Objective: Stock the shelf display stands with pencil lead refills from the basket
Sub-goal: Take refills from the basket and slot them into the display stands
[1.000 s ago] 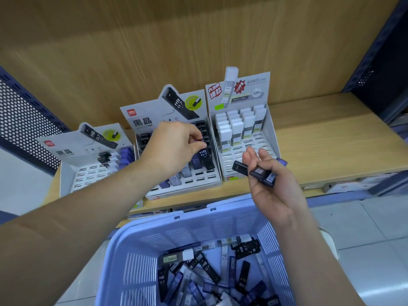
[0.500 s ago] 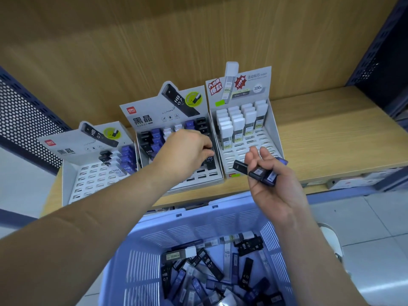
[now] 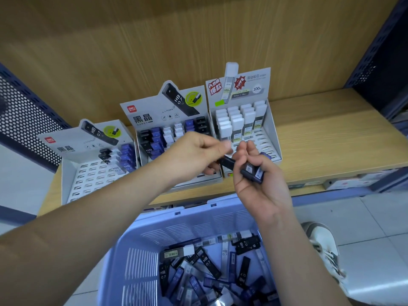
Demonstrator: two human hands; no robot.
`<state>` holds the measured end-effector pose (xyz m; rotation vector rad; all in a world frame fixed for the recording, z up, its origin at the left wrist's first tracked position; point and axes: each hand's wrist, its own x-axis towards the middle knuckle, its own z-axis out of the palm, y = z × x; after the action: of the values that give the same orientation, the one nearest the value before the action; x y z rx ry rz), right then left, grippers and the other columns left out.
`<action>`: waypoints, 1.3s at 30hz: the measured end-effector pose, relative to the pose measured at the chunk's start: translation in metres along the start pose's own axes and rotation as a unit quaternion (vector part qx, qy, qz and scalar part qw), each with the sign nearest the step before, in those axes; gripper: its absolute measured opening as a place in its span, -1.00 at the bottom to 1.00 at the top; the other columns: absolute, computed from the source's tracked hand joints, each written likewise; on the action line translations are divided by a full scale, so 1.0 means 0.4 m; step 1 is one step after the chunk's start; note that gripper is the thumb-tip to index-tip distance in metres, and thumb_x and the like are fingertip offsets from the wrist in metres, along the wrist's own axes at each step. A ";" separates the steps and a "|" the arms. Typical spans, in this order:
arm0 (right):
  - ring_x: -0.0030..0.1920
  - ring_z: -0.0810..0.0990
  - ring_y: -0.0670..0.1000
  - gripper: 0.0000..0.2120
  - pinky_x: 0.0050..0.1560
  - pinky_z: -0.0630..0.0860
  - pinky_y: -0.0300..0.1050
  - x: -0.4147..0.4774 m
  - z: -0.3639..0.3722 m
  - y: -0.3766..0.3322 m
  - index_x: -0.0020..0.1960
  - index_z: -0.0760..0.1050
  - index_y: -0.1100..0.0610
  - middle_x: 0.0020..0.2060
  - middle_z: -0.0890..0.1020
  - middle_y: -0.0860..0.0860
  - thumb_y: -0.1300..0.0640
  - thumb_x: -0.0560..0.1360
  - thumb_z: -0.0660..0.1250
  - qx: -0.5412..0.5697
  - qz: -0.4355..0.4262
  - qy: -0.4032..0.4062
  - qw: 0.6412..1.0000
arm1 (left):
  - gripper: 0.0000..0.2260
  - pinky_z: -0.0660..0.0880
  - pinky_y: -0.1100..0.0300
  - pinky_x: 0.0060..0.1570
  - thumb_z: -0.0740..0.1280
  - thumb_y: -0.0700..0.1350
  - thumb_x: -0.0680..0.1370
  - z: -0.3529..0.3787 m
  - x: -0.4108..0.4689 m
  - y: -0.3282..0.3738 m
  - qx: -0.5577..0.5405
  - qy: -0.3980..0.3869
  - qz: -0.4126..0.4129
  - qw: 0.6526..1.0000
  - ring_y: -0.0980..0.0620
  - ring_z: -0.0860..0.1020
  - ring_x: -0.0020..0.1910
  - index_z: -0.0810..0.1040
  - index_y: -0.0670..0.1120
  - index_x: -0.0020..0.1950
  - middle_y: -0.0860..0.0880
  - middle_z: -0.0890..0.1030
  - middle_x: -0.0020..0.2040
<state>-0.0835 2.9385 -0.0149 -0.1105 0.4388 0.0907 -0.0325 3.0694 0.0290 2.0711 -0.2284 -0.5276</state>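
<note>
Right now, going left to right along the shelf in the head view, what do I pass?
perforated side panel → mostly empty HB stand → fuller HB stand → white-capped refill stand → bare shelf board

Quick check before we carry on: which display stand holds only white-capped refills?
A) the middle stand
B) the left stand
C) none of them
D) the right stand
D: the right stand holds white-capped refills and nothing else, while the middle stand and the left stand each mix black, blue and white ones.
</note>
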 end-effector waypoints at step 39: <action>-0.35 0.36 0.05 -0.83 -0.47 0.25 -0.24 0.042 0.047 0.218 -0.14 0.62 0.01 -0.33 0.52 0.11 -0.03 0.55 0.34 -0.583 -0.053 -0.068 0.808 | -0.91 0.58 0.21 -0.26 0.42 -0.12 0.46 -0.204 -0.098 -0.116 -0.125 0.102 -0.041 0.986 0.08 0.52 -0.37 0.65 -0.11 -0.09 -0.05 0.58 -0.35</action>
<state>-0.0700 3.0285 -0.0127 -1.3448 0.1748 0.2488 -0.0323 3.1706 0.0377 1.8772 0.0427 -0.3702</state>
